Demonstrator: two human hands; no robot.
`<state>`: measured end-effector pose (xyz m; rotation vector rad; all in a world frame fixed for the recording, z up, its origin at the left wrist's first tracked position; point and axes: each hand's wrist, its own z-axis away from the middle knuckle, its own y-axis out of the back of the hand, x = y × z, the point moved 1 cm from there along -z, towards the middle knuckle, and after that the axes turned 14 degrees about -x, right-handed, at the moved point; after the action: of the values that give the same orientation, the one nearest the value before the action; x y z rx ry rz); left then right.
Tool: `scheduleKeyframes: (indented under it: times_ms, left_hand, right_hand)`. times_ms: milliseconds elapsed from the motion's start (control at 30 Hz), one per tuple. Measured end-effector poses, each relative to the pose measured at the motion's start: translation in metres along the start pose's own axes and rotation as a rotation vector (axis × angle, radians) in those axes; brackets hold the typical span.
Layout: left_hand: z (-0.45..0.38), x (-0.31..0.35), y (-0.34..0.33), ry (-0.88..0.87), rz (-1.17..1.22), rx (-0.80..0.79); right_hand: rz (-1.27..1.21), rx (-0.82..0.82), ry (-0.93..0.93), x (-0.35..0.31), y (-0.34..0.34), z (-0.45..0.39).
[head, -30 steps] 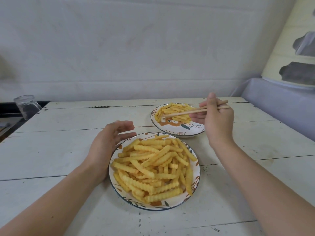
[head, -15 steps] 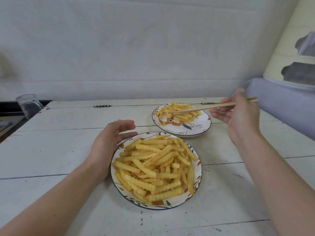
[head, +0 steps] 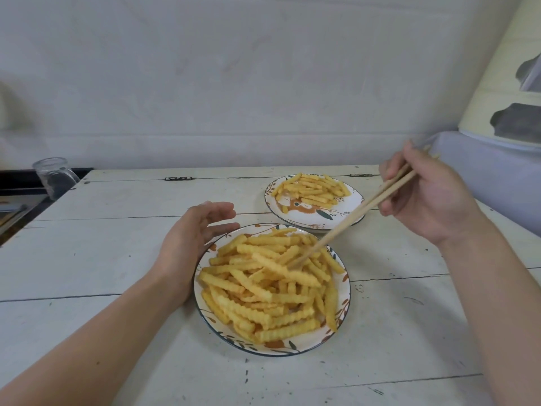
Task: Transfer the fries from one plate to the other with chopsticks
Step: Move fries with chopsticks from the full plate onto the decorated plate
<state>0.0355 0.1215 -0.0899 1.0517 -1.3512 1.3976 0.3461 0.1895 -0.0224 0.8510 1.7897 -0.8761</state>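
A near plate with a leaf pattern is heaped with crinkle-cut fries. Behind it to the right stands a far plate with a smaller pile of fries. My right hand grips a pair of wooden chopsticks, whose tips reach down into the top of the near heap. My left hand rests against the near plate's left rim, fingers relaxed and holding nothing.
The plates sit on a white plank table with cracks and scuffs. A clear glass jar stands past the table's far left corner. A pale covered seat lies to the right, a white wall behind.
My right hand has swung the chopsticks from over the far plate down to the near one; their tips now touch the near heap. My left hand has stayed by the rim.
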Motion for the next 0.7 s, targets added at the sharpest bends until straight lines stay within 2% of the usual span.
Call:
scheduleKeyframes:
  times_ms: [67,167,267,400,533,600,700]
  left_hand:
    - [-0.002,-0.002,0.001,-0.003,0.007,-0.002]
    - [-0.003,-0.002,0.001,-0.005,0.006,-0.005]
    - [-0.001,0.000,0.000,-0.012,-0.007,-0.005]
    - [-0.002,-0.002,0.002,-0.010,-0.009,-0.006]
    - [-0.006,-0.005,0.005,0.004,-0.005,-0.005]
    - [-0.007,-0.006,0.005,0.001,-0.015,-0.006]
    - [-0.006,-0.005,0.004,-0.001,-0.012,-0.009]
  right_hand:
    - [0.026,-0.073,-0.037,0.001,-0.002,0.002]
    - [0.081,-0.071,-0.054,0.001,-0.005,0.003]
    - [0.052,0.061,-0.001,-0.001,-0.002,0.001]
    - [-0.087,0.322,0.134,0.002,0.008,-0.005]
    - [0.231,0.467,0.196,0.016,0.012,-0.009]
    - [0.357,0.459,0.208,0.023,0.005,-0.011]
    - [0.407,0.441,0.252,0.032,-0.012,-0.011]
